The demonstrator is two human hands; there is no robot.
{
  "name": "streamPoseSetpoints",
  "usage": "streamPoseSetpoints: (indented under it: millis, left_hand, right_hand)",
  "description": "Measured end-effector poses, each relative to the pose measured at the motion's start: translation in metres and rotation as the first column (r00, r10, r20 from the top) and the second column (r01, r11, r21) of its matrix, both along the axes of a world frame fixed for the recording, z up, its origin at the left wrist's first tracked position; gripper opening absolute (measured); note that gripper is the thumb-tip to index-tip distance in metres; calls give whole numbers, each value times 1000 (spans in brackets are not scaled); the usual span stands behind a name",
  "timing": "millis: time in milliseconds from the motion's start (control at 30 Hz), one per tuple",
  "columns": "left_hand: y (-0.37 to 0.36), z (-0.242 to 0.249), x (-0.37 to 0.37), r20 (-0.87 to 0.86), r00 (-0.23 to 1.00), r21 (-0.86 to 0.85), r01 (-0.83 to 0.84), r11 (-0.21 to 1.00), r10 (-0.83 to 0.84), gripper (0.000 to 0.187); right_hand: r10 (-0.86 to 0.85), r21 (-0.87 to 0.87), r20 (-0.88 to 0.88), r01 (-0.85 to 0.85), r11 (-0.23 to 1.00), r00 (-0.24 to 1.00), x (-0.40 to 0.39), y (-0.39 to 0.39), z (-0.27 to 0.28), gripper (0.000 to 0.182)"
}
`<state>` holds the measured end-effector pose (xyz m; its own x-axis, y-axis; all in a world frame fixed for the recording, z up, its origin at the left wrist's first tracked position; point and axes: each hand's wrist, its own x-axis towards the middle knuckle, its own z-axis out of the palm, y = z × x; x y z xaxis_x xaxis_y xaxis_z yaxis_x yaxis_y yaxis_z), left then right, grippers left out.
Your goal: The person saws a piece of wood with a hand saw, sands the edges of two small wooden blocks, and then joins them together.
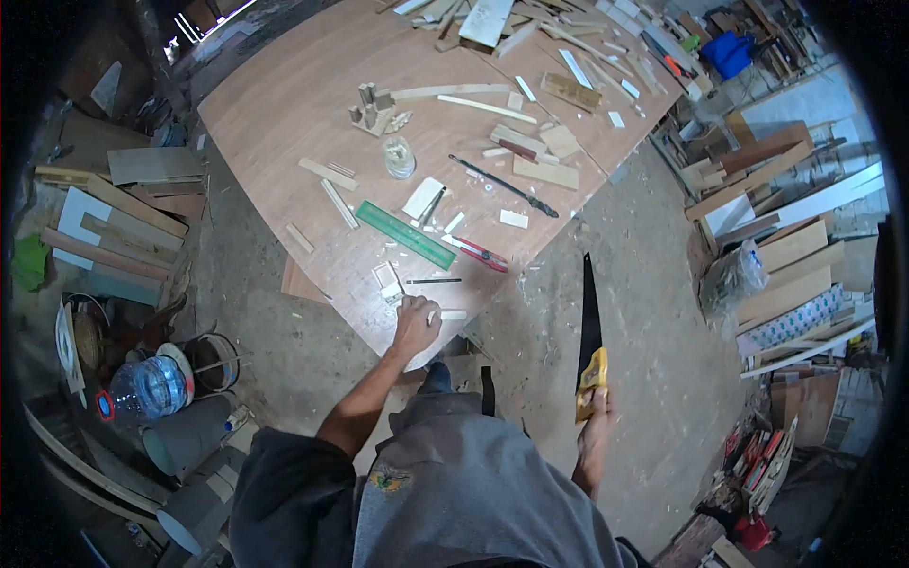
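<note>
My right hand [597, 417] is wrapped round the yellow handle of a handsaw [591, 322], held off the table's right side with its dark blade pointing away from me. At the table's near corner, my left hand [417, 322] is closed with its fingers curled; what it holds, if anything, is too small to tell. Just beyond it lie a small pale wooden piece [387, 282] and a thin dark pencil [434, 280]. A pale strip [453, 315] lies to its right. Farther in are a green ruler [405, 235] and a red utility knife [481, 253].
The wooden table [284, 104] bears a glass jar [399, 157], a dark rod [504, 186] and wood scraps toward its far edge. Boards [795, 256] lean at the right. At the left stand a water bottle [149, 386] and more boards [123, 227].
</note>
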<state>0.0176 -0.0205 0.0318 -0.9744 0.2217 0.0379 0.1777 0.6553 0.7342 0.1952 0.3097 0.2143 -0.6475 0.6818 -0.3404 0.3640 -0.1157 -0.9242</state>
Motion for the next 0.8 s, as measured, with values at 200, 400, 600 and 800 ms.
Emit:
streamPoseSetpoints:
  millis: [200,400,600,800]
  left_hand:
    - [2,9,14,-1,989,-32,146,989,-146,9]
    - [21,22,28,-44,999,-117,10,993,-16,12]
    - [27,3,41,-45,996,-182,-90,979,83,16]
    - [15,5,47,29,999,-158,-19,987,24,18]
  right_hand:
    - [53,-63,75,-48,997,996,59,-34,1,42]
    - [29,-165,155,-3,986,987,122,-48,-15,47]
    - [119,-259,159,-75,963,980,163,-39,-43,46]
    - [226,-226,58,-208,952,972,174,-20,-42,44]
